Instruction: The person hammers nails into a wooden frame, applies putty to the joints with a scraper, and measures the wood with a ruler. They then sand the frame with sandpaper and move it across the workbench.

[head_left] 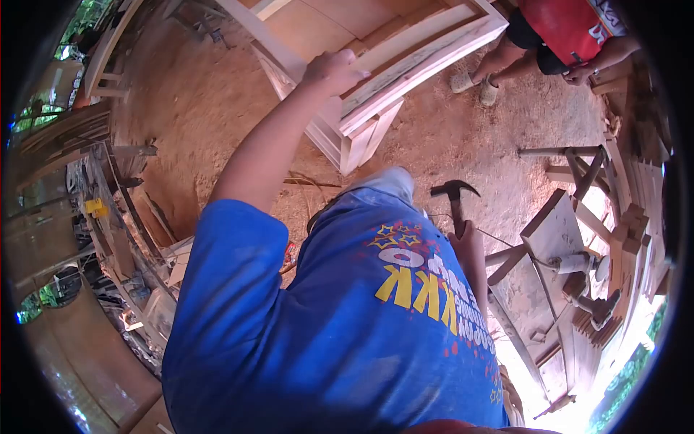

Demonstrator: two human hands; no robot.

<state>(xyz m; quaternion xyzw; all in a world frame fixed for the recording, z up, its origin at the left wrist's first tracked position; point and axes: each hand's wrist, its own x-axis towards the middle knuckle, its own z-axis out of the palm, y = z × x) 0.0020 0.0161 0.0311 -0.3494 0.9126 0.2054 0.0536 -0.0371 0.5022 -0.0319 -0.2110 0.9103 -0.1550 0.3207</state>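
My left hand (334,72) reaches forward and rests on the upper edge of a pale unfinished wooden frame (405,54), fingers curled over a slat. Down at my side, my right hand (468,246) grips the handle of a claw hammer (454,191), whose dark head points up and away from me. My blue printed shirt (340,325) fills the lower middle of the view and hides my legs. The hammer is well apart from the wooden frame, over sawdust-covered ground (448,137).
Another person in a red shirt (571,25) crouches at the frame's far right end. A workbench with tools (571,246) and stacked timber (636,217) stand on the right. Clutter and planks (123,239) line the left side.
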